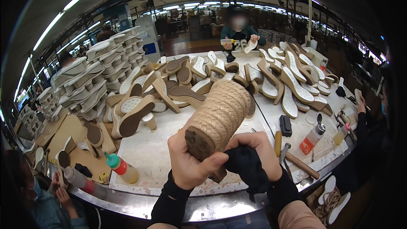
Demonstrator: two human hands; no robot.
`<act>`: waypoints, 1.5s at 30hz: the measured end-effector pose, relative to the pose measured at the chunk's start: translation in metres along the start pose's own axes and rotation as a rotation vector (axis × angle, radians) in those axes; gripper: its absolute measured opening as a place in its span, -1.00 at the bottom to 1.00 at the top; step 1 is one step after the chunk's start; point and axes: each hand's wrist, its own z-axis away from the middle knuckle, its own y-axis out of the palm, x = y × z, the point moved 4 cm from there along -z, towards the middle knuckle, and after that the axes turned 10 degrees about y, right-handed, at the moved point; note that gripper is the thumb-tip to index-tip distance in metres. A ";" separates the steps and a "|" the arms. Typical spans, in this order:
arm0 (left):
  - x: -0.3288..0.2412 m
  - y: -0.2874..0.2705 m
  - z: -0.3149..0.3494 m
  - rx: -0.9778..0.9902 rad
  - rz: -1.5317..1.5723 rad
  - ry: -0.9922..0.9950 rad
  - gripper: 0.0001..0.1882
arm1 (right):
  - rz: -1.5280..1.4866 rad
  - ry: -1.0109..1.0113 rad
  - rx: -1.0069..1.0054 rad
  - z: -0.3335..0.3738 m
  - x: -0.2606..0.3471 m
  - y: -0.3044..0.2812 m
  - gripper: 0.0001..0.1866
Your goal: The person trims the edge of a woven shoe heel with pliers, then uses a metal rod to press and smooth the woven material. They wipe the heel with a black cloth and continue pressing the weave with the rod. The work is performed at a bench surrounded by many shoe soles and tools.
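Above the near part of the worktable, a wedge shoe sole (pixel 222 112) covered in tan braided rope is tilted with its dark heel bottom facing me. My left hand (pixel 190 170) is closed around its lower end, the thumb along the near side. A bunched black cloth (pixel 246 165) is in my closed right hand (pixel 260 148), close against the sole's right side. Part of the right fingers is hidden behind the sole and cloth, so I cannot tell whether they touch the sole.
Loose wedge soles (pixel 292 89) cover the table's far half; tall stacks (pixel 104 63) rise at left. Squeeze bottles (pixel 122 167), a hammer (pixel 301 164), a black block (pixel 285 125) and a red-labelled bottle (pixel 312 139) lie around the white table top (pixel 140 152). Co-workers sit opposite and at both sides.
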 end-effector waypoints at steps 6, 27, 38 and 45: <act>0.005 -0.003 -0.001 0.022 -0.005 -0.010 -0.09 | -0.033 -0.008 -0.006 -0.001 -0.003 0.000 -0.86; 0.011 -0.003 -0.001 0.049 0.005 -0.103 -0.32 | 0.011 -0.006 0.001 -0.005 -0.004 0.000 -0.82; 0.025 -0.007 0.003 0.011 0.241 -0.336 0.00 | -0.455 0.100 -0.016 -0.013 -0.009 -0.011 -0.86; 0.017 -0.003 0.002 -0.096 0.221 -0.330 0.07 | -0.283 -0.005 0.008 -0.014 -0.009 -0.010 -0.84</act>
